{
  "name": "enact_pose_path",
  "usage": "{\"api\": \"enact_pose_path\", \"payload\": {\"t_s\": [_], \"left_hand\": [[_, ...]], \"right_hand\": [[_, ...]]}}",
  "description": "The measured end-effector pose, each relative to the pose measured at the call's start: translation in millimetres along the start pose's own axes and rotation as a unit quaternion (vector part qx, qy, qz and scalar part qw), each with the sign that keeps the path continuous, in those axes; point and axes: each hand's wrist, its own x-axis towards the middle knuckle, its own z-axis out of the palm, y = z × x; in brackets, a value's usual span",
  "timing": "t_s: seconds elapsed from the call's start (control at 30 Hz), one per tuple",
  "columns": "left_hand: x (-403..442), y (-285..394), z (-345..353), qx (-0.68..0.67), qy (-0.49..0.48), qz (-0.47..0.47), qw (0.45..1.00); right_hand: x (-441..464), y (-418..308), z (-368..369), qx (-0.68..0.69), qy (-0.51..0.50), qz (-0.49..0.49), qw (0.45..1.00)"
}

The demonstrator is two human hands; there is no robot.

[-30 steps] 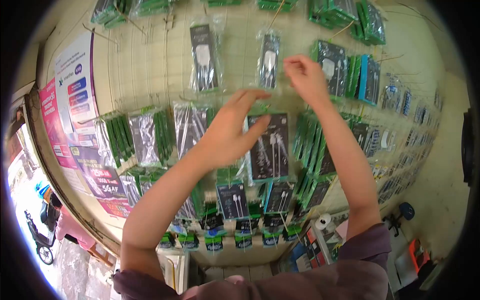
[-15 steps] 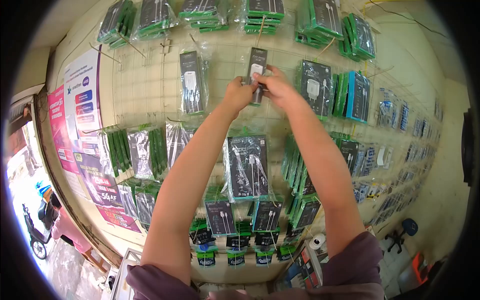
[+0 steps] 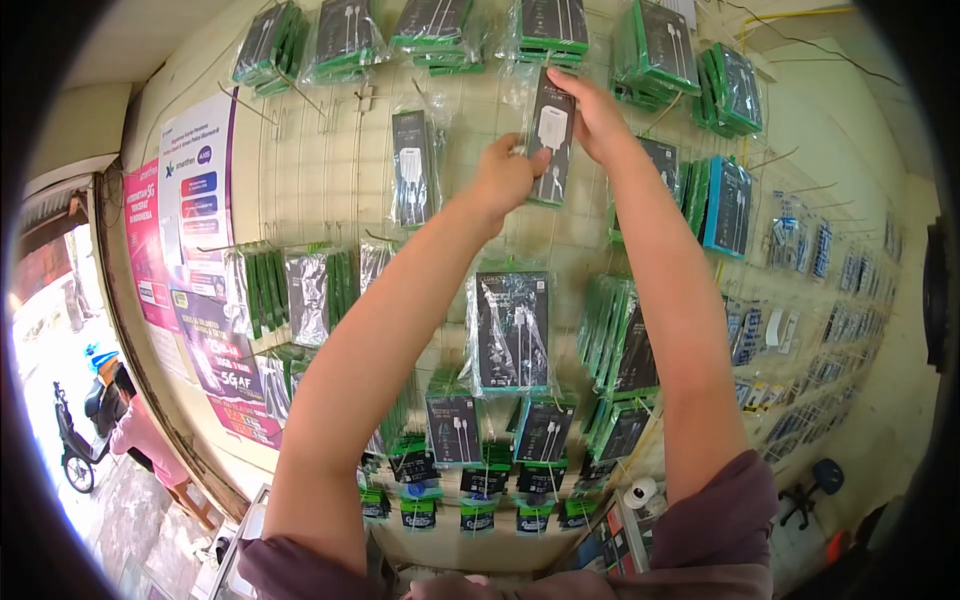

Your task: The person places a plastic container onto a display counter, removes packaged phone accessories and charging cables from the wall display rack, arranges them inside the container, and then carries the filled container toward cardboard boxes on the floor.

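My left hand (image 3: 513, 177) grips the lower left side of a slim dark charger box (image 3: 553, 125), its thumb across the front. At the box's upper right corner my right hand (image 3: 598, 118) is closed, with the thumb on the top edge and the other fingers hidden behind. The box is in clear plastic, shows a white charger, and leans slightly to the right. Left of it a similar charger box (image 3: 411, 165) hangs in a plastic sleeve. Below hangs a larger cable pack (image 3: 512, 330). Another dark pack (image 3: 660, 160) is partly covered by my right forearm.
A wire grid (image 3: 300, 180) on the wall carries several prongs and packs. Green-edged cable packs (image 3: 345, 35) hang along the top. A blue box (image 3: 728, 205) hangs at right. Posters (image 3: 200, 180) cover the left wall. Outside the doorway are a person in pink (image 3: 150, 440) and a scooter (image 3: 75, 435).
My right hand has slid from the box's lower right side up to its top corner. The box now leans slightly right and looks closer. The whole view has shifted a little.
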Motion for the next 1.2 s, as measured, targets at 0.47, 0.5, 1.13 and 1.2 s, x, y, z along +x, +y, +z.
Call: {"api": "enact_pose_path", "payload": {"t_s": [0.47, 0.5, 1.13, 1.2], "left_hand": [[-9, 19, 0, 0.100, 0.024, 0.092, 0.990], [-14, 20, 2, 0.100, 0.030, 0.100, 0.989], [-24, -32, -29, 0.197, 0.057, 0.209, 0.956], [-46, -30, -42, 0.194, 0.052, 0.212, 0.956]], "right_hand": [[16, -26, 12, 0.136, 0.176, -0.006, 0.975], [15, -31, 10, 0.109, 0.171, -0.007, 0.979], [-36, -24, 20, -0.160, 0.159, -0.131, 0.965], [-57, -22, 30, -0.145, 0.125, -0.144, 0.971]]}}
